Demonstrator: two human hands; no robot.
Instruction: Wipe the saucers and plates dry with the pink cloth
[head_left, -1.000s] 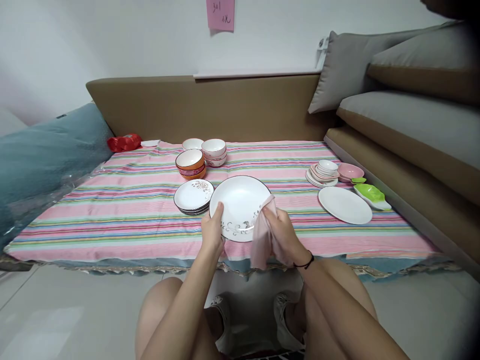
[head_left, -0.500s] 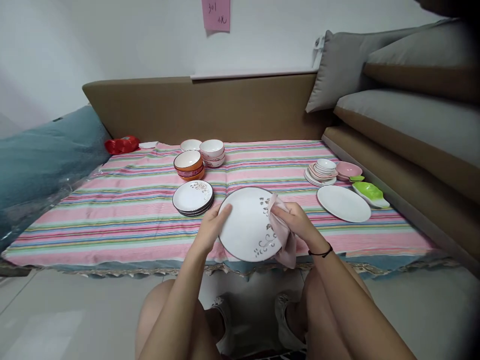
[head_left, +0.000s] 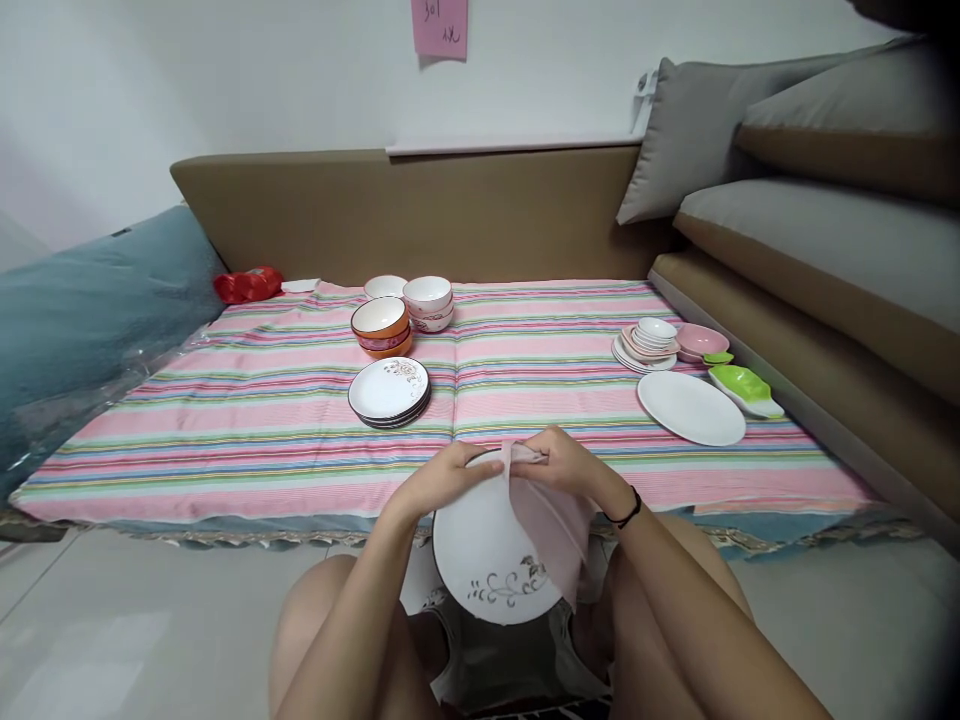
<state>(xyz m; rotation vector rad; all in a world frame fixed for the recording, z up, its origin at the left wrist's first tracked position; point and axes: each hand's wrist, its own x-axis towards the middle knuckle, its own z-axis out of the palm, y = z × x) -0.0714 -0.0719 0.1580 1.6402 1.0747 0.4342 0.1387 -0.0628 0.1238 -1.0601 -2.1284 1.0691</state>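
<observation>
A round white plate (head_left: 480, 545) with a dark leaf pattern near its lower rim hangs over my lap, tilted toward me. My left hand (head_left: 442, 478) grips its top left rim, fingers curled over the edge. My right hand (head_left: 566, 465) pinches a pale pink cloth (head_left: 551, 525) against the plate's top rim; the cloth drapes down over the plate's right side. A black band circles my right wrist.
On the striped cloth (head_left: 300, 420): a stack of patterned plates (head_left: 390, 390), stacked bowls (head_left: 382, 328), white bowls (head_left: 429, 300), small saucers (head_left: 649, 343), a pink dish (head_left: 701, 342), a green dish (head_left: 742, 388), an oval white plate (head_left: 690, 408). Sofa cushions (head_left: 810, 240) at right.
The plate has come down from above the striped cloth toward my lap and turned, its pattern now at the bottom. Both hands shifted to its top rim, the cloth draping over it.
</observation>
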